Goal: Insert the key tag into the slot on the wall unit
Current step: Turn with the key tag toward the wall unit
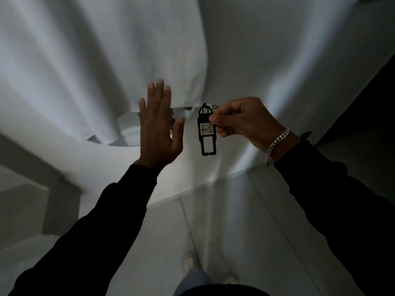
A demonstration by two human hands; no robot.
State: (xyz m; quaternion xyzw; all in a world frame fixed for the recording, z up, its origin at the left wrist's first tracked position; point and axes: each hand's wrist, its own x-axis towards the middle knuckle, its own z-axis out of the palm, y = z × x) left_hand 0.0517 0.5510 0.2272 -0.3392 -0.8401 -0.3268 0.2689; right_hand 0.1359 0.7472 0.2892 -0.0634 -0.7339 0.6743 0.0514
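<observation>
The key tag [207, 130], a long black piece with a small label reading A02 (handwritten, it seems), hangs upright in front of the pale wall [267, 60]. The right hand [241, 122] pinches the tag's upper edge between thumb and forefinger, the other fingers curled in; a silver chain bracelet [276, 144] sits on that wrist. Just left of the tag, not touching it, the left hand [159, 133] is raised flat with fingers spread wide, holding nothing. Behind that palm, left of the tag's top, a blurred fitting [183, 111] shows on the wall.
</observation>
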